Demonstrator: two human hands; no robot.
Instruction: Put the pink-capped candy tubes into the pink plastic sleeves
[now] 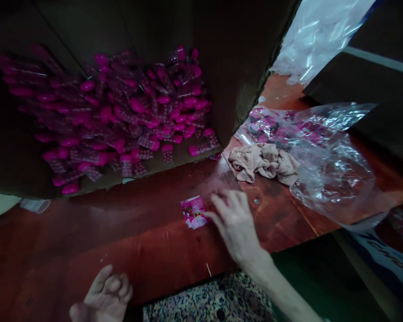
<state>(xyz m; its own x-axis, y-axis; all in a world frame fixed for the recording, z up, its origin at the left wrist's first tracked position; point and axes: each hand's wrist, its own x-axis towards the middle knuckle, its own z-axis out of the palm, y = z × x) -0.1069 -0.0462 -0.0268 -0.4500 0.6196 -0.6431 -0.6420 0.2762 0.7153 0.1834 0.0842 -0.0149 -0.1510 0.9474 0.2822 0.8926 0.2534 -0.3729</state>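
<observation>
A small stack of pink printed cards or labels (pixel 194 213) lies on the red-brown wooden table (pixel 147 241). My right hand (pixel 235 221) is over the table just right of the stack, its fingers spread and its fingertips close to the cards' right edge; I cannot tell whether they touch. At the lower left, near the table's front edge, my left hand (pixel 105 293) is turned palm up with loosely bent fingers and nothing visible in it. Behind the cards, many small clear tubes with pink caps and pink beads (pixel 130 112) fill a cardboard box.
The cardboard box (pixel 228 67) lies open towards me. A crumpled beige cloth (pixel 263 162) rests on the right beside a clear plastic bag (pixel 336 179) with pink printed pieces. A bag of white pieces (pixel 319 40) is farther back. A small clear plastic cup (pixel 35 205) lies at the left.
</observation>
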